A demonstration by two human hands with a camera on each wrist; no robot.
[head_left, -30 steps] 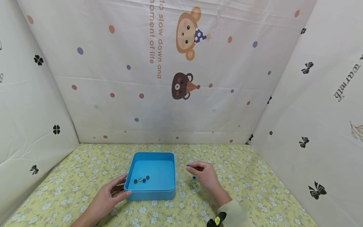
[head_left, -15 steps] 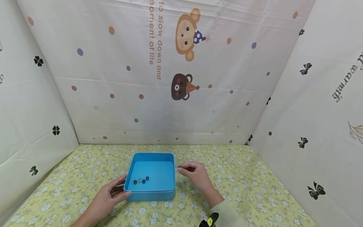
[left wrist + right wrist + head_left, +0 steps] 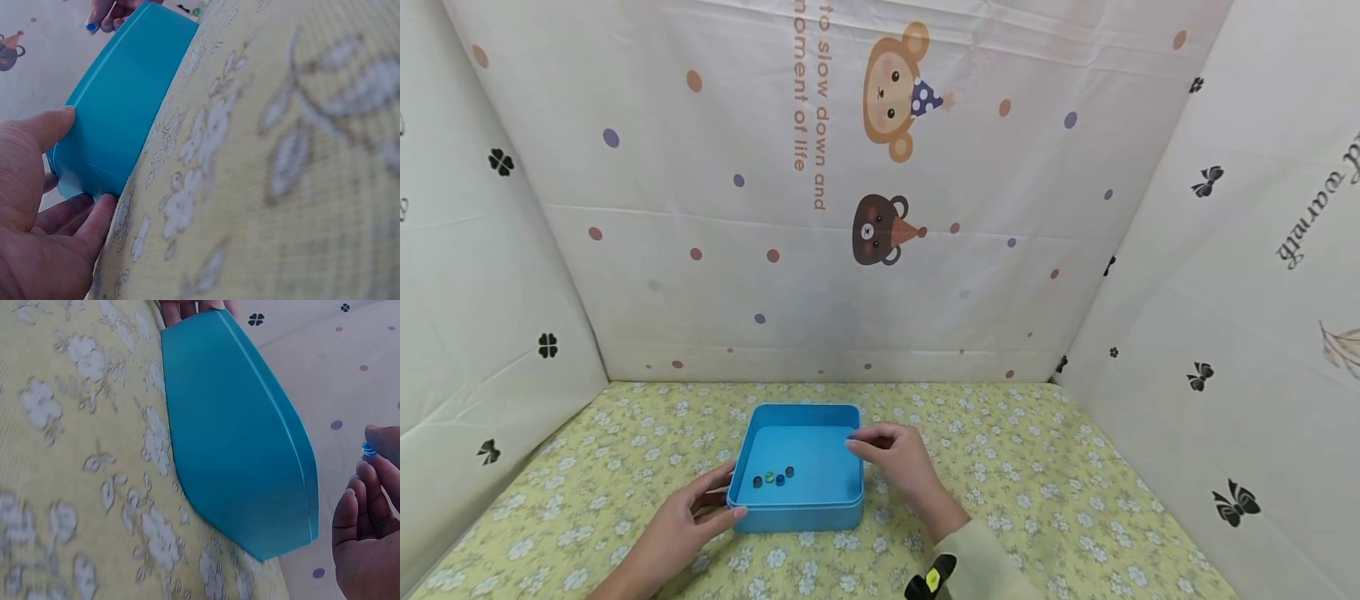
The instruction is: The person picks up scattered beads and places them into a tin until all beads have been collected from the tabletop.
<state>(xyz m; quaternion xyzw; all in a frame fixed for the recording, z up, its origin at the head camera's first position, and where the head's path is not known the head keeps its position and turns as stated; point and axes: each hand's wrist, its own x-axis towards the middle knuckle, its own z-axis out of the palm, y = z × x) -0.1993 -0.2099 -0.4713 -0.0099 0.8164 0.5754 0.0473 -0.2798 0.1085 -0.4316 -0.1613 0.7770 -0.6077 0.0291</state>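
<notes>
A square light-blue open box (image 3: pixel 797 517) stands on the flowered cloth in the head view, with several small marbles (image 3: pixel 780 480) on its floor toward the near left. My left hand (image 3: pixel 687 521) grips the near-left corner, thumb at the front and fingers along the left side. Over the right rim, my right hand (image 3: pixel 898 458) pinches a blue marble with white swirls (image 3: pixel 369 449) between thumb and forefinger. The right wrist view shows this marble above rim height, the other fingers curled below it.
A green marble (image 3: pixel 197 11) lies on the cloth beyond the box in the left wrist view. Yellow flowered cloth (image 3: pixel 1037 500) covers the table. White printed sheets (image 3: pixel 1000 275) enclose the back and both sides.
My right hand has moved left with the blue marble, from over the cloth to the box's right rim. My left hand and the box have stayed put.
</notes>
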